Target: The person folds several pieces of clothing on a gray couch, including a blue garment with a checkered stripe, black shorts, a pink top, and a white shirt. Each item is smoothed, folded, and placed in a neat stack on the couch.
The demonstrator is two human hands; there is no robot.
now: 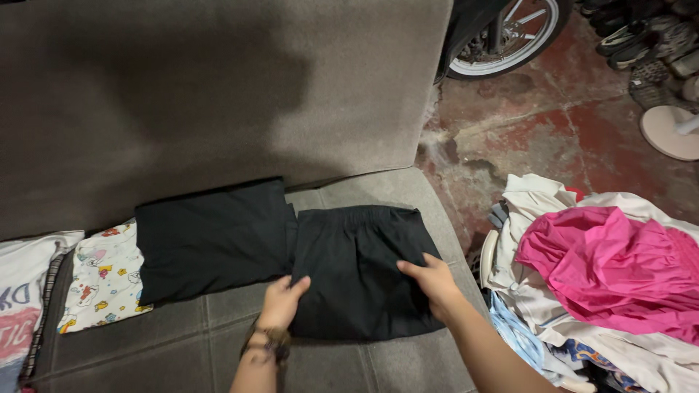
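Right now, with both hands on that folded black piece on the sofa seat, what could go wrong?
1. The black folded garment lies near the seat's right edge; a push from the right hand might slide it toward the stained floor.
2. The left hand sits by the other black garment, which could get rumpled.
3. The heaped clothes pile might spill.
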